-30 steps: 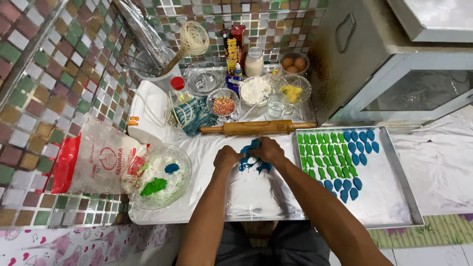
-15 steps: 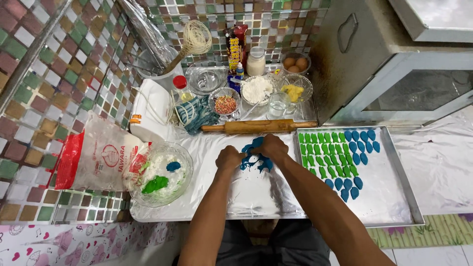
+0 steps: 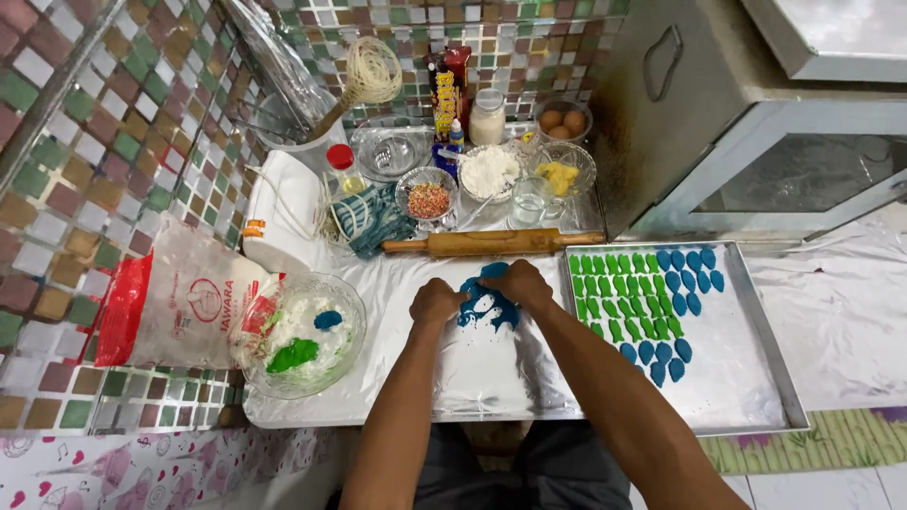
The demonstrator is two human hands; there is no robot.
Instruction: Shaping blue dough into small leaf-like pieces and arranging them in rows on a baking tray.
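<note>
Baking tray (image 3: 770, 378), right: part-filled with green and blue pieces; both hands (image 3: 437, 302) (image 3: 518, 282) curled, pressing blue dough (image 3: 484, 310), more unshaped

A multicoloured mosaic-tile wall (image 3: 113, 142) backs the counter, beside a metal oven cabinet (image 3: 699, 113).

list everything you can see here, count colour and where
blue dough: one, blue, on the plastic sheet, under both hands
plastic sheet: one, clear, middle of counter
tray: one, metal, right of the dough
cut pieces: many, green and blue, in rows on the tray
rolling pin: one, wooden, behind the dough
glass bowl: one, clear, left, holding white, green and blue dough
flour bag: one, red and clear, far left
eggs: brown, in a back bowl
left hand: on the dough
right hand: on the dough
</note>
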